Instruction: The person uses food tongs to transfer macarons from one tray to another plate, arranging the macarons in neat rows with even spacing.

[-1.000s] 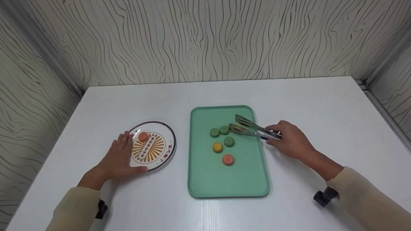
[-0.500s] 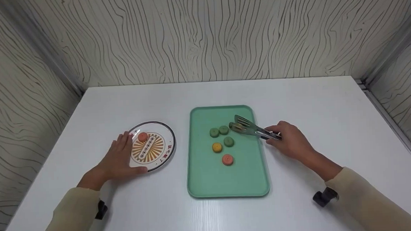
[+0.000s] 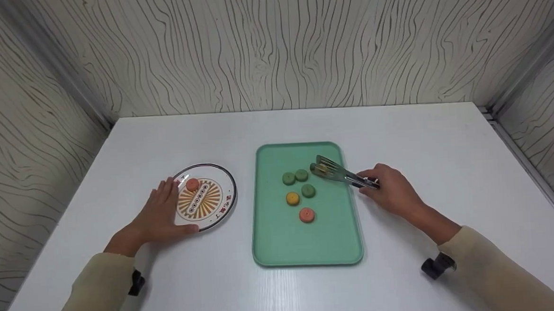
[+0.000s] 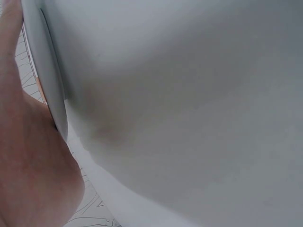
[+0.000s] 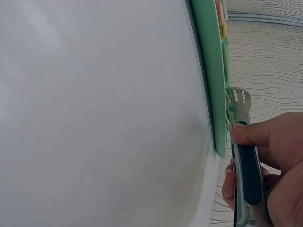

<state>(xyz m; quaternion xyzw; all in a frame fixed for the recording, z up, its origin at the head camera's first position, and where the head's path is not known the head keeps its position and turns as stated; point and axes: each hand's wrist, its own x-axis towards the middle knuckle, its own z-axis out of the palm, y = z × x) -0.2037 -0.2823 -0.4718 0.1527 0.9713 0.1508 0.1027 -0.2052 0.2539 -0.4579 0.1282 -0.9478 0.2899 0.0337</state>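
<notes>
In the head view my left hand (image 3: pixel 157 216) lies along the left edge of a white plate (image 3: pixel 217 217). Its fingers stretch along the rim and the thumb touches the near edge. One orange macaron-like piece (image 3: pixel 192 184) sits on this plate. My right hand (image 3: pixel 395 187) grips metal tongs (image 3: pixel 342 175) with dark green handles (image 5: pixel 250 175), thumb on top. The tong heads reach over the far right part of a green tray (image 3: pixel 305 249) and close around a yellow piece (image 3: pixel 322 169), partly hidden by the slotted head.
Several green pieces (image 3: pixel 308 191), another yellow piece (image 3: pixel 293 198) and an orange piece (image 3: pixel 307 215) lie on the tray. Plate and tray stand on a white table (image 3: pixel 227 291), with wood-patterned panels (image 3: pixel 271 46) behind and at both sides.
The tongs' two heads have come closer together around the yellow piece in the right hand's grip. The left hand, plate and tray have stayed put.
</notes>
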